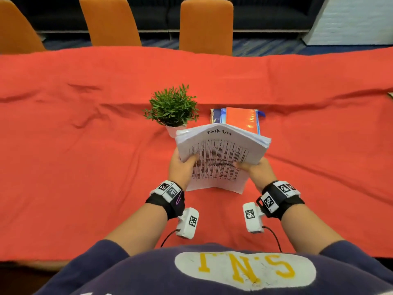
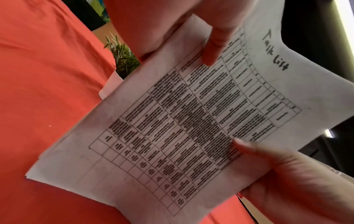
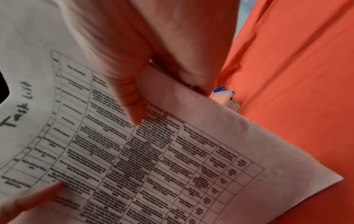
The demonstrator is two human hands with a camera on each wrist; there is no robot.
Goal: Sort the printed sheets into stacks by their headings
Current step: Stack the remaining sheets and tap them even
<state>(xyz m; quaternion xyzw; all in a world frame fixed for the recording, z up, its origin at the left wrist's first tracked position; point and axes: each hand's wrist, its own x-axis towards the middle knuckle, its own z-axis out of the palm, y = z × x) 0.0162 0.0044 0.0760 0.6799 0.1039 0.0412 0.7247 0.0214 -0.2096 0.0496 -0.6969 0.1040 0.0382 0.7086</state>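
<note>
A thick stack of printed sheets (image 1: 219, 154) is held over the red tablecloth in front of me, bowed along its middle. Its top sheet carries the handwritten heading "Task list" (image 1: 219, 132) above a printed table. My left hand (image 1: 181, 165) grips the stack's left edge, thumb on top and fingers hidden beneath. My right hand (image 1: 254, 169) grips the right edge the same way. The left wrist view shows the sheets (image 2: 172, 136) with my left thumb (image 2: 214, 45) pressed on the page. In the right wrist view my right thumb (image 3: 132, 106) lies on the sheets (image 3: 162, 159).
A small potted plant (image 1: 172, 107) stands just beyond the stack on the left. Some notebooks, the top one orange (image 1: 240, 119), lie beyond it on the right. The red-covered table (image 1: 85, 145) stretches wide to both sides. Orange chairs (image 1: 206, 24) line its far edge.
</note>
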